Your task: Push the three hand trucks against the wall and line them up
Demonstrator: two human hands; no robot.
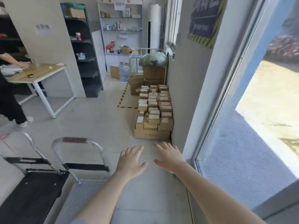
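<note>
Two hand trucks stand at the lower left. The nearer one is a silver hand truck [84,191] with a grey deck and a chrome hoop handle wrapped in a red grip. Left of it sits a black-decked hand truck [32,194] with its own chrome handle. My left hand [131,162] hovers open over the floor just right of the silver truck's handle, touching nothing. A little to its right, my right hand [169,157] is spread open too, close to the wall corner [191,110]. A third truck is not in view.
A stack of cardboard boxes [153,113] lines the wall ahead, with yellow-black floor tape [123,97] beside it. A wooden table [37,73] and a person in black [9,101] are at the left. Black shelving [85,54] stands behind. A glass door [252,126] is at my right.
</note>
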